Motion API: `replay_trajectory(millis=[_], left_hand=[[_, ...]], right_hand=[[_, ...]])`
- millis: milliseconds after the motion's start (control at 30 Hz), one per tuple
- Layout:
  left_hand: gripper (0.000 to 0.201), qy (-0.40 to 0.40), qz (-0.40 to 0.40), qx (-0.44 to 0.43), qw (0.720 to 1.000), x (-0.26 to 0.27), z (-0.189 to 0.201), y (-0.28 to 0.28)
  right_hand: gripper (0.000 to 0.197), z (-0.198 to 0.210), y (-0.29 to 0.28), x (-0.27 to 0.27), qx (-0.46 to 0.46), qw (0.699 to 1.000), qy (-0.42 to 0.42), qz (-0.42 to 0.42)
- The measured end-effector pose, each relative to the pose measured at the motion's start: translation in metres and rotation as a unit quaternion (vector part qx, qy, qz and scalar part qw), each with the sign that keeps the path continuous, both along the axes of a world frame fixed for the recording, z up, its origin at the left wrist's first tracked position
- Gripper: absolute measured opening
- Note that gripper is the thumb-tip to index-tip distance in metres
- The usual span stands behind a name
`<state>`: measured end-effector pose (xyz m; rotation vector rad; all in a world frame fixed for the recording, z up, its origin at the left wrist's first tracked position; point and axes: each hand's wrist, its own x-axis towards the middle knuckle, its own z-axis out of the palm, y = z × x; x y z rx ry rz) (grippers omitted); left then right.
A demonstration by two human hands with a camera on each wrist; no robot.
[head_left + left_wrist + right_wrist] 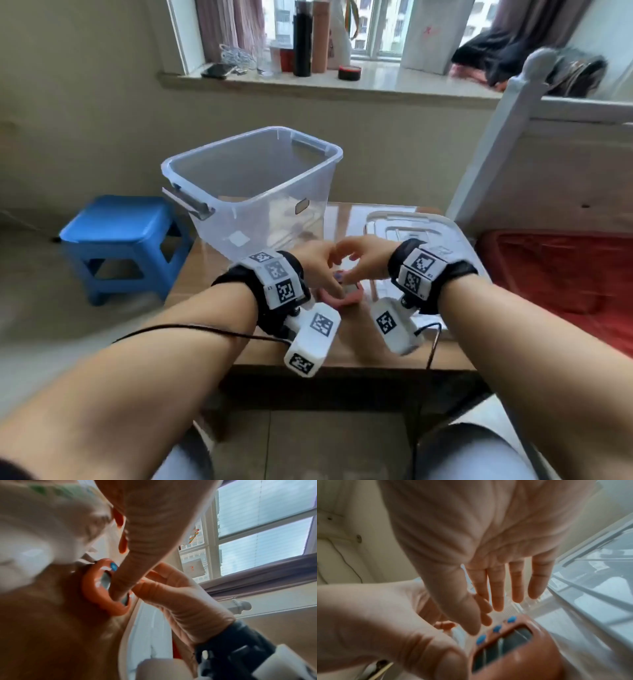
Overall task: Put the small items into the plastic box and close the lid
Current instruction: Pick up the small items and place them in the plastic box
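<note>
A small orange device [349,296] with blue buttons and a grey screen lies on the wooden table [376,353], just in front of the clear plastic box [260,219], which stands open. The clear lid [411,222] lies flat to the box's right. My left hand [318,267] grips the device [96,595]: its thumb lies across the screen, and its other fingers are hidden. My right hand [366,260] hovers over the device [522,655] with relaxed fingers, its thumb tip close to the blue buttons. In the right wrist view the lid [590,601] runs beside the device.
A blue plastic stool [123,233] stands on the floor left of the table. A bed with a red cover [565,281] and a white post [496,144] borders the right side. Bottles [303,37] and clutter sit on the windowsill behind the box.
</note>
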<state>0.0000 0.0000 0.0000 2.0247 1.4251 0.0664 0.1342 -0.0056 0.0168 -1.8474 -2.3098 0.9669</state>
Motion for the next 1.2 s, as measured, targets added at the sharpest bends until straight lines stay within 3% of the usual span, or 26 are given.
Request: replay_trajectory(millis=[133,200,333,533,700,800,1000,1100,1200], left_hand=[[0.075,0.115,0.021,0.052,0.992,0.0,-0.018,-0.011],[0.074,0.129,0.037,0.075,0.988,0.001,-0.025,-0.011],[0.065,0.066,0.068,0.114,0.989,0.002,-0.017,-0.01],[0.053,-0.09,0.073,0.182,0.976,0.006,0.044,-0.01],[0.048,-0.111,0.096,0.259,0.955,-0.012,0.093,0.0],[0.052,-0.08,0.115,0.274,0.951,-0.042,0.112,0.006],[0.057,-0.072,0.196,0.248,0.946,-0.1,0.109,0.005],[0.054,-0.083,0.233,0.218,0.944,-0.116,0.096,0.008],[0.066,-0.099,0.249,0.195,0.943,-0.124,0.087,0.01]], right_hand=[[0.065,-0.018,-0.015,-0.004,-0.041,0.998,-0.037,0.008],[0.068,-0.026,-0.013,-0.004,-0.033,0.999,-0.027,-0.011],[0.057,-0.017,-0.008,-0.002,0.053,0.997,-0.053,-0.016],[0.049,0.053,0.003,0.007,0.164,0.985,-0.036,-0.03],[0.049,0.096,0.015,-0.009,0.24,0.969,0.043,-0.035],[0.054,0.098,0.025,-0.037,0.262,0.956,0.124,-0.047],[0.048,0.085,0.032,-0.101,0.24,0.954,0.177,-0.024],[0.036,0.073,0.031,-0.117,0.231,0.961,0.153,-0.023],[0.029,0.067,0.03,-0.121,0.224,0.97,0.092,-0.003]])
